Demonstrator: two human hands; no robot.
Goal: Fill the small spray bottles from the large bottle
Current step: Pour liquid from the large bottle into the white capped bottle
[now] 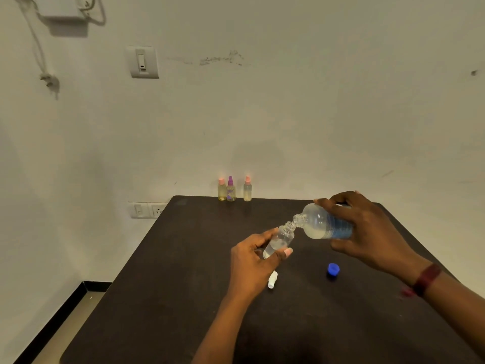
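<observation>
Pouring is the step in hand: left hand (256, 258) grips a tilted small spray bottle (279, 240), right hand (367, 227) clamps the large bottle (322, 223), mouths meeting above the table (183, 285). Next probably calls for a steady tilt, then righting. White spray top (272, 279) and blue cap (333, 270) lie near; three capped bottles (231, 190) line the far edge, well apart.

— What is there besides the work itself?
— A dark table (183, 298) pushed up to a pale wall (315, 114). A light switch (142, 62) sits high on the wall, with grey scuff marks (223, 59) to its right.
— And lower down?
— A socket panel (147, 210) just beside the table's far left corner, a black skirting board (52, 319), and tan floor (76, 321).
— Top left?
— A white box (60, 7), perhaps an adapter. A cable (36, 48) hangs from it and ends in a plug (49, 81).
</observation>
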